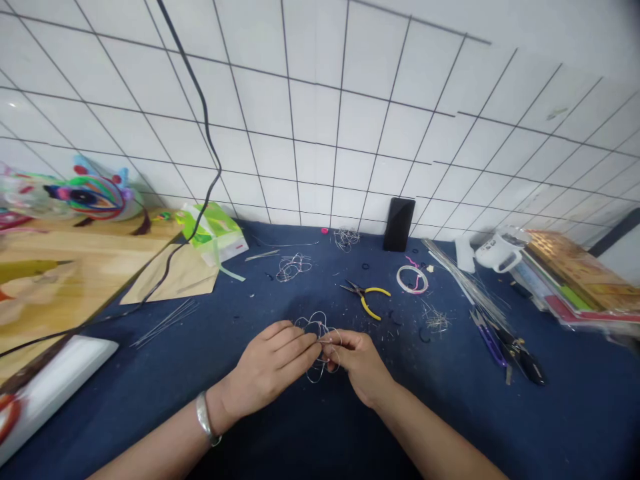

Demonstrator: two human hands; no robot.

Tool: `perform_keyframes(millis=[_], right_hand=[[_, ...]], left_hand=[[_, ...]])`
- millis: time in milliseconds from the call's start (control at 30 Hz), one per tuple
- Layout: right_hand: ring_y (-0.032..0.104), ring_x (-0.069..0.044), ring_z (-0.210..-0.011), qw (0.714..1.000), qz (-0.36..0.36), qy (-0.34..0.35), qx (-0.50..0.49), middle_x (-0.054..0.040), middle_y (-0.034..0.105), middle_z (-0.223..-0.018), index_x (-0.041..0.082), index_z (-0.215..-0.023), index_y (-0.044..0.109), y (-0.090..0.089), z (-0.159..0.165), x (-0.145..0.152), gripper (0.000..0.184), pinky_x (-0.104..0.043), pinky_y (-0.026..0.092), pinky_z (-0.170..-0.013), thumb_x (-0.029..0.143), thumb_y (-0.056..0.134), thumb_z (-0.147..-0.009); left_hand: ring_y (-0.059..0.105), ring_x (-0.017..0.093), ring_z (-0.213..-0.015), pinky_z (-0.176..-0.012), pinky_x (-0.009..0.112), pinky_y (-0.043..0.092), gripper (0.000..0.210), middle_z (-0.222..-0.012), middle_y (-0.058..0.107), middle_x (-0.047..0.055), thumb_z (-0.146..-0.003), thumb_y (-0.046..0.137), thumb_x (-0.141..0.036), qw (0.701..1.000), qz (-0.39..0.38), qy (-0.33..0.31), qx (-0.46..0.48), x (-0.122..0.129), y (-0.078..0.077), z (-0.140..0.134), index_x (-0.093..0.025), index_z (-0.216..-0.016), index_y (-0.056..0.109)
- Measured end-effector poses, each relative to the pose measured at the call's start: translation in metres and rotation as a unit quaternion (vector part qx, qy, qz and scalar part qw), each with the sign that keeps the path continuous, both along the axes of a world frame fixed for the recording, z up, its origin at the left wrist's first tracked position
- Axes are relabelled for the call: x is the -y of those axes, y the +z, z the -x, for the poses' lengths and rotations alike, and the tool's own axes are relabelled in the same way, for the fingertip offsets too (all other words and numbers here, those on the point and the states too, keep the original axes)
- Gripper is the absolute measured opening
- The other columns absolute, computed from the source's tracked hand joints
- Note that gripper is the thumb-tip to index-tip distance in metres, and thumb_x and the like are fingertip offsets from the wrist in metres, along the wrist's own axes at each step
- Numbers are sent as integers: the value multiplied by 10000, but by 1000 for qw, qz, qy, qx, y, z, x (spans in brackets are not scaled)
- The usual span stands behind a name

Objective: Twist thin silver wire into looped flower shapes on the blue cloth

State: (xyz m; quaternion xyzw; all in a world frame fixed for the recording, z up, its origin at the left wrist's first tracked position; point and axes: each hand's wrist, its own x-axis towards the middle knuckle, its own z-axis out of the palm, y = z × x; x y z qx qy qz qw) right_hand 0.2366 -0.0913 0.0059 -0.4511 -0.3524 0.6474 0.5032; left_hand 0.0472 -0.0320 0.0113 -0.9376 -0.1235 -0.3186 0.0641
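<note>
Both hands meet low in the middle of the head view around a bent wire piece point(319, 319) made of thin silvery loops. My left hand point(273, 363), with a silver bangle at the wrist, has its fingers closed on the wire's left side. The thumb and forefinger of my right hand point(361, 363) pinch the wire from the right; the exact grip point is too small to make out. Loops stick out above and below the fingertips. Just beyond the right hand lie yellow-handled pliers point(367, 298), jaws pointing left. Another looped wire piece point(294, 267) rests farther back.
A roll of clear cord point(412, 279), wire clippings point(437, 320), a bundle of straight wires point(463, 280) and purple-handled pliers point(489, 339) lie to the right. A phone point(399, 225) leans on the tiled wall. Loose wires point(165, 323) and a black cable point(167, 263) are left.
</note>
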Motion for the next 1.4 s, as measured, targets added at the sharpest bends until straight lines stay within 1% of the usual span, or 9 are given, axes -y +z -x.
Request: perform_keyframes(millis=[233,367,467,633,833,1000,1133,1200,1400], right_hand=[[531,-120,-673,997,35,-12,-63,-29,618,-769,162,-892,719,-4,0,0,199,-244,396,-585,188,689,-697],[539,-139,-716,995,25,-32,-94,-61,628,-825,149,-944,726,-2,-3,-2,238,-251,395,-592,228,601,-757],[509,-127,-709,998,1,-45,-42,-44,608,-806,168,-940,734,0,-6,-2,237,-259,396,-628,304,581,-822],[475,-97,-652,995,-31,-64,73,-21,624,-843,196,-897,739,5,-9,-2,166,-250,378,-625,288,662,-783],[552,-132,-672,995,-13,-64,78,-11,627,-741,173,-832,688,6,-11,-4,112,-266,432,-630,250,623,-783],[595,-152,-789,974,-56,-65,211,-15,655,-811,183,-833,678,8,-15,-4,119,-283,449,-752,226,569,-811],[597,-149,-748,956,-67,-67,277,-18,659,-804,183,-833,677,8,-16,-4,127,-281,466,-724,216,558,-805],[609,-147,-729,960,-65,-64,266,-16,655,-792,182,-829,668,7,-15,-5,131,-281,482,-709,202,541,-804],[645,-146,-671,986,-13,-45,158,-7,645,-743,169,-794,619,3,-11,-6,97,-278,515,-641,173,525,-771]], left_hand=[[600,166,-899,-870,360,455,243,-1013,692,61,-897,460,-85,1000,-3,-9,-8,0,4,-2,-157,-1060,625],[600,167,-907,-880,364,453,248,-1002,691,64,-904,446,-92,1000,-1,-10,-12,0,4,-2,-162,-1054,630],[600,165,-905,-875,362,454,237,-990,693,59,-903,455,-95,1000,-6,-19,-12,0,5,-2,-161,-1046,632],[597,165,-875,-842,359,454,217,-981,699,51,-904,462,-87,999,-13,-33,-26,0,9,-5,-142,-1029,631],[593,161,-854,-843,360,444,202,-967,700,35,-907,467,-86,999,-13,-37,-38,0,11,-8,-148,-999,635],[590,163,-843,-837,358,445,193,-953,696,35,-899,478,-78,998,-3,-45,-45,0,11,-9,-142,-987,637],[585,166,-846,-840,361,446,186,-957,691,35,-899,485,-90,997,2,-48,-57,1,11,-10,-149,-994,634],[583,167,-846,-837,362,448,185,-959,688,34,-900,485,-92,997,4,-51,-64,2,12,-10,-151,-996,631],[585,160,-831,-820,351,459,170,-910,683,31,-903,487,-102,995,11,-62,-78,3,13,-13,-153,-986,627]])
